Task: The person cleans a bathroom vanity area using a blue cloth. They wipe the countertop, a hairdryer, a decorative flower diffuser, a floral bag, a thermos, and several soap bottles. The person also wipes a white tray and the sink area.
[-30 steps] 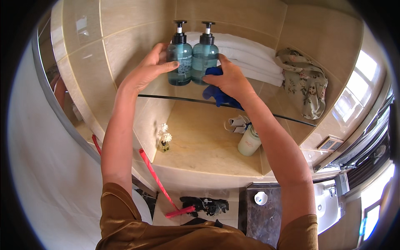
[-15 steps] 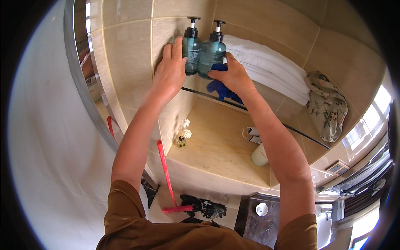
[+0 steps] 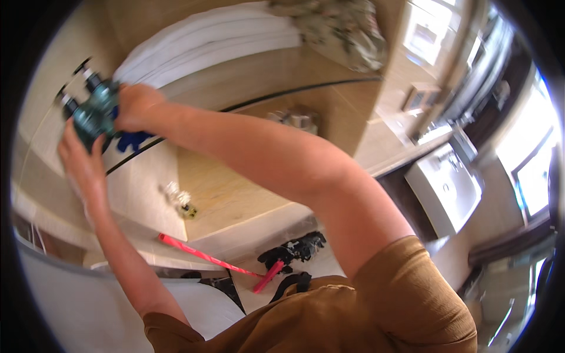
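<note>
Two teal pump bottles with black pump tops stand side by side on the upper shelf at the far left. My left hand (image 3: 84, 170) is closed around the lower part of the left pump bottle (image 3: 85, 122), fingers on one side and thumb on the other. My right hand (image 3: 139, 106) presses against the side of the right pump bottle (image 3: 106, 96), its fingers partly hidden. Bunched under that hand is a dark blue cloth (image 3: 133, 140), hanging by the shelf's dark front edge. Motion blurs both hands a little.
Folded white towels (image 3: 212, 47) and a floral cloth bag (image 3: 344, 29) lie farther along the shelf. In the niche below are white flowers in a small bottle (image 3: 187, 210). A pink-handled squeegee (image 3: 200, 254) leans near a black cloth (image 3: 294, 250). A white sink (image 3: 444, 188) stands right.
The whole view has swung, so the bottles and both hands now appear at the far left and tilted. Both hands stay at the bottles, and the blue cloth stays by my right hand.
</note>
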Tool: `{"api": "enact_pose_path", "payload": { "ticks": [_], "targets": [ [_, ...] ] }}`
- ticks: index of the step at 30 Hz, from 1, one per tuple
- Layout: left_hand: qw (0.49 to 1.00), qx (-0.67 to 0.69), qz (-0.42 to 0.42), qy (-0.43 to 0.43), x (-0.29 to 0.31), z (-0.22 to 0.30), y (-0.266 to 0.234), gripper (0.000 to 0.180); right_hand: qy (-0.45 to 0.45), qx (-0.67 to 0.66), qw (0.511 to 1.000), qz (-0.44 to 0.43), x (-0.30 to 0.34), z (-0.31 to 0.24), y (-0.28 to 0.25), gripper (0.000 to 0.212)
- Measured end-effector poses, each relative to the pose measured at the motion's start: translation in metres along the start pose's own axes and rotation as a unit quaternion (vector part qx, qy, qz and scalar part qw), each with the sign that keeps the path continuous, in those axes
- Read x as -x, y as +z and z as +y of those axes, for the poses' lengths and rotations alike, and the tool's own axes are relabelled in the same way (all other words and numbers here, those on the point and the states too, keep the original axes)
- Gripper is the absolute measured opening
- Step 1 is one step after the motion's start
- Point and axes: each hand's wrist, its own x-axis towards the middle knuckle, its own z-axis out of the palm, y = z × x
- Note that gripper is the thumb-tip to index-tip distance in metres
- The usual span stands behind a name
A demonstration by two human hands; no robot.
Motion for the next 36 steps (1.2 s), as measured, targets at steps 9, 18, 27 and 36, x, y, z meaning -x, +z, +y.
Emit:
{"api": "enact_pose_path", "payload": {
  "ticks": [9, 18, 27, 36],
  "targets": [
    [0.990, -0.034, -0.064, -0.124, 0.009, 0.026, -0.010, 0.074, -0.022, 0.008, 1.000, 0.017, 0.021, 0.001, -0.019, 0.048],
    [0.992, -0.016, -0.044, -0.114, 0.022, 0.015, -0.010, 0.080, -0.092, 0.053, 0.994, -0.003, 0.014, 0.006, -0.015, 0.041],
    [0.990, 0.074, -0.030, -0.115, 0.027, -0.012, 0.010, 0.050, -0.197, -0.126, 0.963, 0.130, 0.155, 0.014, -0.049, 0.039],
    [0.983, 0.026, 0.182, 0.005, 0.124, 0.078, -0.014, 0.040, 0.338, -0.079, 0.937, -0.032, 0.469, 0.157, -0.069, 0.044]
  ]
}}
